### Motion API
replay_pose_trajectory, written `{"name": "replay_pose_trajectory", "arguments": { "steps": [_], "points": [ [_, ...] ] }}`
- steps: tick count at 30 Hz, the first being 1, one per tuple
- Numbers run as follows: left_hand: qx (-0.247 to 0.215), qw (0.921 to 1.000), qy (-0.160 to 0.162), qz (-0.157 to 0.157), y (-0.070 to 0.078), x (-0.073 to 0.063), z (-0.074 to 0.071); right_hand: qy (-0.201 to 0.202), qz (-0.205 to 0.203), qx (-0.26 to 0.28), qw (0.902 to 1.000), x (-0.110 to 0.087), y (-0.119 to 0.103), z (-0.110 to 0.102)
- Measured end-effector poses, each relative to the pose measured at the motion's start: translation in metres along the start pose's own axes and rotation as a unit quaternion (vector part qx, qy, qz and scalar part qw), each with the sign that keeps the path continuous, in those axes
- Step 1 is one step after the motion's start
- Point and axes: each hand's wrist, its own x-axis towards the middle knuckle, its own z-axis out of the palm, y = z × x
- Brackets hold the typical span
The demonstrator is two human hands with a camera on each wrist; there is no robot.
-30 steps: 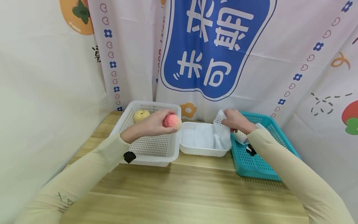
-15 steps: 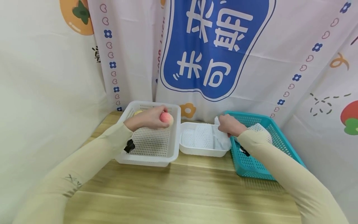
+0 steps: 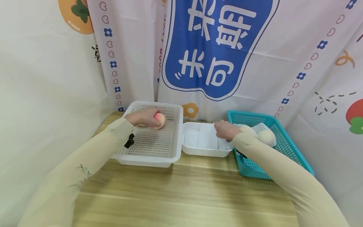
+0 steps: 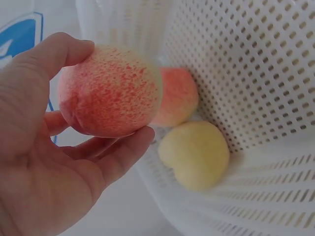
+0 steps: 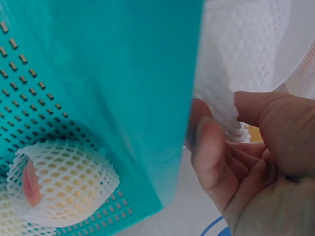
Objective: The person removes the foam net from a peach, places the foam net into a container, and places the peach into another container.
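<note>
A pink and cream peach (image 4: pixel 113 91) is gripped in my left hand (image 3: pixel 147 117), thumb above and fingers curled beneath. This hand is over the white perforated basket (image 3: pixel 181 138). Below the held peach, the left wrist view shows another pink peach (image 4: pixel 178 96) and a pale yellow fruit (image 4: pixel 197 155) in the basket. My right hand (image 3: pixel 225 130) is at the right end of the small white tray (image 3: pixel 208 153). Between thumb and fingers it pinches a white foam net sleeve (image 5: pixel 216 93), mostly hidden by the hand in the head view.
More white foam nets (image 3: pixel 207 135) lie in the tray. Close on its right stands a teal basket (image 3: pixel 295 154) with netted fruit (image 3: pixel 266 137) inside. All three containers stand on a wooden table (image 3: pixel 184 195), backed by a printed cloth (image 3: pixel 136 63).
My left hand has carried the peach leftward, deeper over the white basket. My right hand has lowered the raised foam net toward the tray and shifted a little left, uncovering netted fruit.
</note>
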Motion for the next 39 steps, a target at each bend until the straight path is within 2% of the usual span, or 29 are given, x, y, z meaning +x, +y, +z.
{"name": "replay_pose_trajectory", "arguments": {
  "steps": [6, 10, 17, 22, 26, 34, 39],
  "points": [
    [0.024, 0.998, -0.021, -0.055, -0.013, 0.003, -0.004, -0.027, 0.018, -0.001, 0.9995, 0.005, -0.005, 0.002],
    [0.043, 0.9957, -0.04, -0.071, -0.02, 0.004, -0.007, -0.037, 0.018, 0.018, 0.999, 0.003, -0.007, 0.0],
    [0.068, 0.9926, -0.047, -0.089, -0.027, 0.004, -0.015, -0.022, 0.06, 0.04, 0.9972, -0.002, -0.012, -0.021],
    [0.075, 0.991, -0.058, -0.095, -0.032, 0.006, -0.017, -0.003, 0.049, 0.031, 0.9983, -0.009, -0.01, -0.036],
    [0.073, 0.9893, -0.065, -0.108, -0.034, 0.009, -0.017, 0.011, 0.025, 0.01, 0.9996, -0.011, -0.01, -0.043],
    [0.062, 0.9856, -0.087, -0.131, -0.034, 0.009, -0.014, 0.07, -0.014, -0.042, 0.9965, -0.015, -0.01, -0.05],
    [0.101, 0.9778, -0.107, -0.149, -0.039, 0.01, -0.01, 0.089, -0.042, -0.037, 0.9945, -0.022, -0.013, -0.055]
  ]
}}
